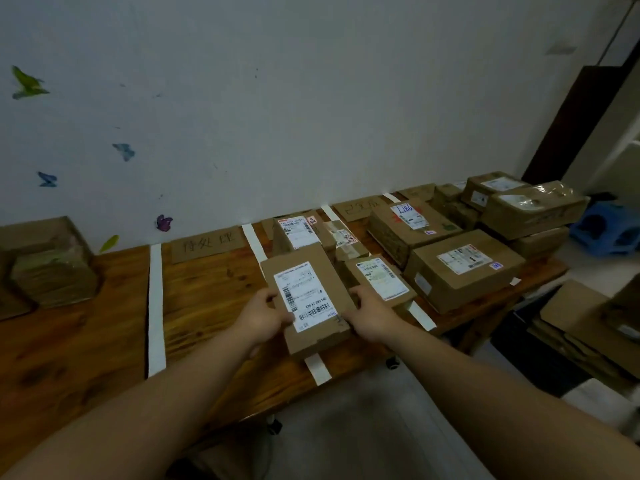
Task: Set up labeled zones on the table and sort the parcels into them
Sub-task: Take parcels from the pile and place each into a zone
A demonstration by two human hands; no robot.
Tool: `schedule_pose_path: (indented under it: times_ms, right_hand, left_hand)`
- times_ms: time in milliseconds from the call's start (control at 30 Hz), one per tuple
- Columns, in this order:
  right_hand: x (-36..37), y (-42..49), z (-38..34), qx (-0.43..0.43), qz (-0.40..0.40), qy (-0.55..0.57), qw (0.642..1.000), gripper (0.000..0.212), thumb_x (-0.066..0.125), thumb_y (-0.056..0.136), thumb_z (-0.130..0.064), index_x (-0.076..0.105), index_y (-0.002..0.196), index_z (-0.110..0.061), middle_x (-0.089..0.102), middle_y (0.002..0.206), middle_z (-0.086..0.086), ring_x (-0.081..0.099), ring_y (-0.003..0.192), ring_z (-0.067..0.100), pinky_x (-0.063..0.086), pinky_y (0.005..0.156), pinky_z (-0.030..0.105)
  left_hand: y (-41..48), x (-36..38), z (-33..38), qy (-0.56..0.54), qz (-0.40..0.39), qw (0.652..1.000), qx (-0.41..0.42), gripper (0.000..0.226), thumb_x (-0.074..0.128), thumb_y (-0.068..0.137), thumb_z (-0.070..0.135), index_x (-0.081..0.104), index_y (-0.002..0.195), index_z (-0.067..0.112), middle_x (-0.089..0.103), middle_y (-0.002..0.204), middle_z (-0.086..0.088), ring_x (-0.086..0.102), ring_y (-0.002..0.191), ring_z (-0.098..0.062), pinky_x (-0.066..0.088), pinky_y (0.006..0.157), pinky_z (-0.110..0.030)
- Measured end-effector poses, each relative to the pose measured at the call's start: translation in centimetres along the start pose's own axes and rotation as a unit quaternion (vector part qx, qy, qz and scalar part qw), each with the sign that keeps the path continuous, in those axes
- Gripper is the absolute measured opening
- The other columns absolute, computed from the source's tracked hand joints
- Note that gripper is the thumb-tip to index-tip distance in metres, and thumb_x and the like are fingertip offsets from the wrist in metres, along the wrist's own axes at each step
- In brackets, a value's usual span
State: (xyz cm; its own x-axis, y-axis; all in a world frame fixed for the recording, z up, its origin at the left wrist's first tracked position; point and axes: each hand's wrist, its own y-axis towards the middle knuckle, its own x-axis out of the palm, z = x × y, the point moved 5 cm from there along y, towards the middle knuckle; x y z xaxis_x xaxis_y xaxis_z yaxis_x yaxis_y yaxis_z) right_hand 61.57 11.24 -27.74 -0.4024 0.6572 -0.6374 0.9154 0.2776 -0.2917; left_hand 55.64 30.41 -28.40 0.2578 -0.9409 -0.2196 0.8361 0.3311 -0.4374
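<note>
Both hands on one flat parcel point(306, 297) — left hand point(265, 315) and right hand point(370, 315) grip its sides, above the white tape strip point(254, 242) near the table point(204, 299) edge — other boxes to its right.

Wooden tabletop point(207, 299), back edge set against the wall.

- White tape strips run from back edge to front edge: first point(155, 306), second point(254, 244), third point(422, 317). A fourth point(391, 197) shows only near the back edge.
- Handwritten cardboard signs lie along the back edge, one point(207, 244) between the first and second strips, another point(360, 207) right of the third.
- Left end: open carton point(52, 261).
- Between the second and third strips: labelled parcels point(381, 278).
- Right of the third strip: two larger boxes point(464, 268), one behind the other.
- Right end: stacked boxes point(533, 209).
</note>
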Motion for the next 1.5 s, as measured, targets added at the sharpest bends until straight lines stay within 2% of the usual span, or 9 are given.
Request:
schedule_pose_path:
  times_ms: [233, 333, 467, 667, 867, 1000, 1100, 1267, 1500]
  right_hand:
    - [-0.2, 2.6, 4.7, -0.061, -0.129, -0.061, 0.988, 0.067, 0.072, 0.083, -0.024, 0.037, 0.140, -0.027, 0.048, 0.137, -0.003, 0.045, 0.128, 0.019, 0.037, 0.108, 0.037]
    - [-1.0, 4.2, 6.7, -0.079, -0.126, -0.156, 0.977, 0.060, 0.061, 0.092, -0.026, 0.033, 0.145, -0.020, 0.040, 0.144, 0.006, 0.042, 0.131, 0.023, 0.036, 0.106, 0.033]
    - [-0.5, 5.5, 9.1, -0.115, -0.136, -0.230, 0.957, 0.052, 0.050, 0.098, -0.031, 0.030, 0.145, -0.021, 0.032, 0.147, 0.010, 0.045, 0.127, 0.025, 0.040, 0.103, 0.034]
    - [2.3, 7.5, 11.5, -0.155, -0.133, -0.372, 0.906, 0.048, 0.055, 0.095, -0.025, 0.038, 0.140, -0.018, 0.029, 0.145, 0.017, 0.045, 0.124, 0.030, 0.043, 0.102, 0.040]
    - [2.7, 8.0, 10.2, -0.156, -0.164, -0.414, 0.882, 0.031, 0.052, 0.097, -0.028, 0.051, 0.125, -0.015, 0.054, 0.126, 0.008, 0.055, 0.111, 0.024, 0.049, 0.092, 0.036]
    - [1.7, 7.8, 3.7, -0.227, -0.152, -0.381, 0.883, 0.032, 0.046, 0.098, -0.031, 0.057, 0.123, -0.014, 0.062, 0.116, 0.004, 0.061, 0.098, 0.020, 0.054, 0.083, 0.033]
    - [2.9, 7.3, -2.3, -0.245, -0.160, -0.352, 0.889, 0.031, 0.048, 0.096, -0.038, 0.062, 0.115, -0.018, 0.065, 0.111, 0.002, 0.061, 0.091, 0.018, 0.051, 0.073, 0.030]
    - [9.2, 4.4, -12.6, -0.283, -0.182, -0.349, 0.875, 0.039, 0.050, 0.094, -0.040, 0.059, 0.123, -0.014, 0.059, 0.127, 0.010, 0.056, 0.112, 0.029, 0.049, 0.093, 0.038]
    - [21.0, -0.9, -26.5, -0.303, -0.178, -0.308, 0.884, 0.056, 0.049, 0.096, -0.043, 0.043, 0.141, -0.011, 0.045, 0.144, 0.012, 0.046, 0.128, 0.030, 0.042, 0.101, 0.035]
  left_hand:
    - [1.7, 5.3, -1.7, 0.161, 0.037, 0.985, 0.041, 0.060, 0.066, 0.082, 0.004, 0.041, 0.136, 0.015, 0.036, 0.141, -0.005, 0.045, 0.124, -0.023, 0.046, 0.099, -0.033]
    - [2.7, 8.5, -3.2, 0.180, 0.045, 0.982, 0.031, 0.050, 0.067, 0.083, 0.007, 0.047, 0.128, 0.013, 0.032, 0.138, -0.007, 0.045, 0.122, -0.022, 0.047, 0.099, -0.033]
    - [4.1, 11.6, -5.5, 0.215, 0.028, 0.976, 0.009, 0.065, 0.072, 0.079, 0.014, 0.042, 0.137, 0.015, 0.029, 0.140, -0.003, 0.040, 0.127, -0.021, 0.041, 0.098, -0.024]
    - [5.6, 13.0, -7.2, 0.352, 0.009, 0.935, 0.030, 0.065, 0.065, 0.086, 0.015, 0.034, 0.144, 0.011, 0.012, 0.155, -0.004, 0.028, 0.138, -0.022, 0.028, 0.109, -0.023]
    - [5.6, 11.9, -6.0, 0.420, 0.003, 0.907, 0.022, 0.067, 0.060, 0.089, 0.034, 0.029, 0.147, 0.022, 0.010, 0.157, -0.004, 0.015, 0.143, -0.024, 0.018, 0.115, -0.031]
    - [4.0, 6.1, -3.4, 0.427, 0.061, 0.902, -0.001, 0.068, 0.058, 0.088, 0.039, 0.025, 0.147, 0.028, 0.007, 0.159, -0.003, 0.006, 0.146, -0.027, 0.015, 0.116, -0.043]
    - [1.6, -0.7, -1.7, 0.429, 0.092, 0.898, -0.011, 0.068, 0.055, 0.091, 0.042, 0.023, 0.148, 0.023, 0.003, 0.159, -0.008, 0.000, 0.146, -0.028, 0.011, 0.117, -0.039]
    - [-3.8, -14.9, -2.4, 0.379, 0.188, 0.905, -0.037, 0.076, 0.059, 0.087, 0.045, 0.023, 0.149, 0.020, 0.005, 0.159, -0.010, 0.004, 0.146, -0.030, 0.013, 0.116, -0.037]
    - [-11.2, -33.2, -5.5, 0.328, 0.250, 0.909, -0.056, 0.075, 0.060, 0.087, 0.044, 0.024, 0.149, 0.020, 0.009, 0.158, -0.009, 0.010, 0.146, -0.028, 0.016, 0.116, -0.036]
